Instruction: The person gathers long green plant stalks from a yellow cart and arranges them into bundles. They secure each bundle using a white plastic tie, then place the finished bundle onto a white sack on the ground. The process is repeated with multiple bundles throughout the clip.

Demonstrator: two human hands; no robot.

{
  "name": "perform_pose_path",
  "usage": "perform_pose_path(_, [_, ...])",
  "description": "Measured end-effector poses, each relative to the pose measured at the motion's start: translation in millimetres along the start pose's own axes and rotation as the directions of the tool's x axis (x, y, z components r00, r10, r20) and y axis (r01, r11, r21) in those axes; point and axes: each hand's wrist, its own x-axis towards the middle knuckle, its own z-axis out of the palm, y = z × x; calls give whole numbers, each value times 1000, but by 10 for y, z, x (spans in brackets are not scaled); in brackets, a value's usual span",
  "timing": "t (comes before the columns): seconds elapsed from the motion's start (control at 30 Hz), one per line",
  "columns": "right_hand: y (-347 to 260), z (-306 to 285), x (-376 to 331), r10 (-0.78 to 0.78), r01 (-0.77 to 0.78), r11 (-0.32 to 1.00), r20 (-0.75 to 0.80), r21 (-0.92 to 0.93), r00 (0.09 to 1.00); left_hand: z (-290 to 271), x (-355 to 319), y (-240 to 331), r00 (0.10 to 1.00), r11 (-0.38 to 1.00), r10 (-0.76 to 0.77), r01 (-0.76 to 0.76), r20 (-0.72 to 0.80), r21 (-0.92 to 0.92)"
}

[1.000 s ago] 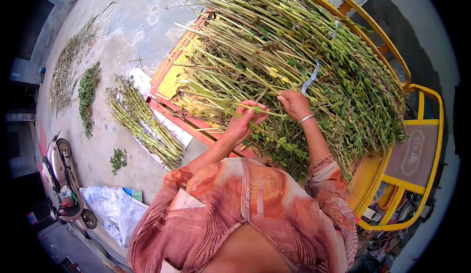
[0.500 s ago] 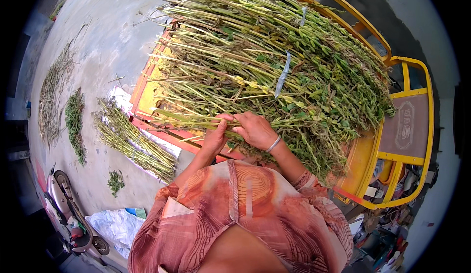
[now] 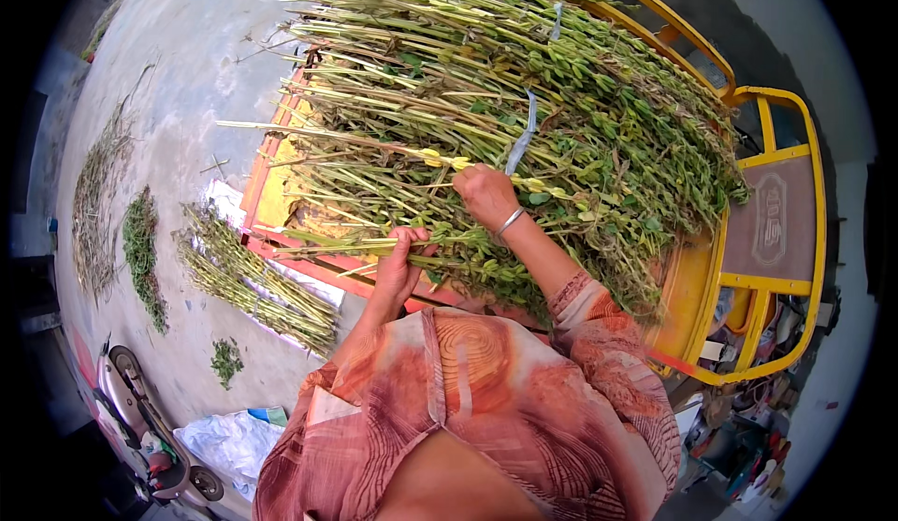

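A thick heap of cut, pod-bearing plant stalks lies across a flat orange-and-yellow cart bed, pale cut ends to the left and leafy green tops to the right. My left hand is closed round a small bunch of these stalks at the near edge. Farther in and to the right, my right hand, with a silver bangle at its wrist, is closed on a stalk with yellow pods. The fingertips of the right hand are partly hidden. Grey-white ties cross the heap.
Yellow metal rails bound the cart at the right and far side. On the concrete floor at left lie a stalk bundle, green plant piles and dry stems. A scooter and white sheet are lower left.
My right hand has left the left hand's bunch and reached up and right onto the heap. The yellow-podded stalk has slid left, its cut end now sticking out. My left hand keeps its bunch.
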Motion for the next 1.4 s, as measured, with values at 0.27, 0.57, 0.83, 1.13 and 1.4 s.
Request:
perform_pose_path(0.27, [-774, -486, 73, -35, 184, 881, -329, 436, 944, 118, 243, 53, 990, 991, -132, 132, -47, 10])
perform_pose_path(0.57, [-509, -202, 488, -31, 131, 847, -200, 515, 979, 345, 185, 190, 1000, 999, 0, 1, -23, 50])
perform_pose_path(0.83, [137, 306, 270, -31, -169, 815, 333, 554, 943, 282, 190, 159, 994, 993, 107, -108, -21, -57])
perform_pose_path(1.13, [307, -284, -406, 62, -255, 701, 299, 666, 952, 219, 340, 487, 971, 969, 219, -228, -93, -98])
perform_pose_path(1.4, [466, -299, -897, 145, -264, 798, 253, 542, 956, -118, 370, 697, 922, 911, 171, -282, -347, -302])
